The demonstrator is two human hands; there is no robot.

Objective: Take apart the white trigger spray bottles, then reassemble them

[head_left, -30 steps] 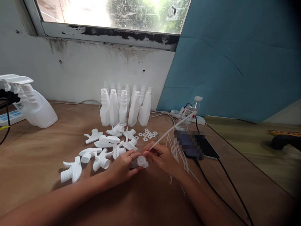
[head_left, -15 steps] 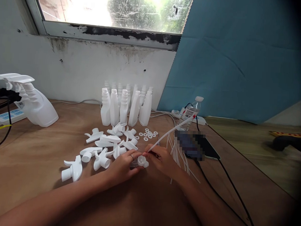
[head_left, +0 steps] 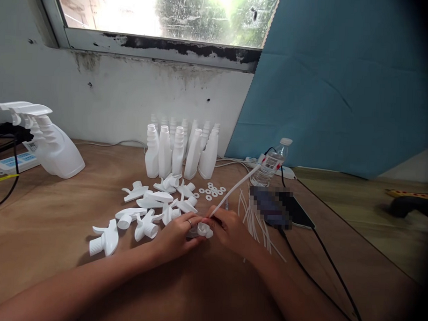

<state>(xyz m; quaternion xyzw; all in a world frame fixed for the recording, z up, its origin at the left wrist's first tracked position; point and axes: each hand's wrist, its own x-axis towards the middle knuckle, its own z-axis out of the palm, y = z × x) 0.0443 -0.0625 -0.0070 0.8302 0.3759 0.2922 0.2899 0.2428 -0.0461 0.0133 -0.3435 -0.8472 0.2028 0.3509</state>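
My left hand [head_left: 179,233], with a ring on one finger, is closed around a white trigger sprayer head [head_left: 203,229] whose round collar faces up toward me. Pinched in my right hand [head_left: 229,229] is a thin white dip tube [head_left: 236,185], slanting up and to the right. Its lower end is hidden by my fingers, close beside the sprayer head. Left of my hands lie several loose trigger sprayer heads [head_left: 146,226]. Small white ring washers [head_left: 208,198] are scattered just beyond my fingers. More dip tubes [head_left: 249,218] lie to the right of my right hand.
White bottles [head_left: 152,153] stand in rows by the wall. Assembled spray bottles [head_left: 61,150] and a power strip [head_left: 17,163] are at far left. A clear water bottle [head_left: 268,167], a phone [head_left: 296,210] and black cables [head_left: 322,265] occupy the right side of the table [head_left: 39,229].
The far end of the held dip tube has swung a little left and the tube now bows slightly. Both hands stay together at the sprayer head. The view has shifted slightly.
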